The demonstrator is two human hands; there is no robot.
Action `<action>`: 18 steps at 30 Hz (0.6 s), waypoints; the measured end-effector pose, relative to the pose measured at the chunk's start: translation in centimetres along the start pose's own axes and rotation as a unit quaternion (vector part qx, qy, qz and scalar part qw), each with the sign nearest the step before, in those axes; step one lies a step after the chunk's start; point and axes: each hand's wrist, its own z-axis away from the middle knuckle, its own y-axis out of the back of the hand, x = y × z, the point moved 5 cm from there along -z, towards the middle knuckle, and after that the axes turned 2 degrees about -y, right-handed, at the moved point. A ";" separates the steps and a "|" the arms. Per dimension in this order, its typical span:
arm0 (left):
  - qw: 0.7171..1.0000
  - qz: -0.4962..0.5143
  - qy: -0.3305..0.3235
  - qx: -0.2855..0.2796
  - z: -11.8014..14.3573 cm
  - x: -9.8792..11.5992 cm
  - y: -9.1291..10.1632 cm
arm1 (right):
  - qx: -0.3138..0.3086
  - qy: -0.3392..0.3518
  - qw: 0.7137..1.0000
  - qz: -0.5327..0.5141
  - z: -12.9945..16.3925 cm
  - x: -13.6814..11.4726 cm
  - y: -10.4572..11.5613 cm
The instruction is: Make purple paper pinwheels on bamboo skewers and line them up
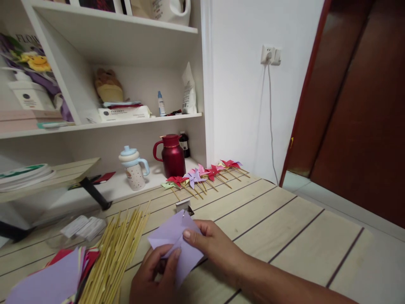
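Note:
A sheet of light purple paper (172, 230) is held between both hands, low in the middle of the view. My left hand (158, 270) pinches its near left part, with thumb and fingertips close together on the paper. My right hand (211, 245) grips the right side, thumb on top and fingers behind. Part of the sheet is lifted or folded near the fingertips; the exact fold is hidden. Just beyond the paper lies a small open box (184, 206). Left of my hands is a pile of thin bamboo sticks (117, 249) beside a stack of coloured paper (50, 278).
Several finished paper pinwheels (194, 177) on sticks lie along the table's far edge. A red thermos jug (173, 158) and a light blue-lidded cup (134, 171) stand behind. A clear tray (57, 241) sits at left, under a small raised stand (72, 171).

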 end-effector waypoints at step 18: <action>0.999 -0.010 0.020 0.032 0.8 0.5 -0.5 | -0.001 0.027 0.999 0.036 0.2 -0.3 -0.1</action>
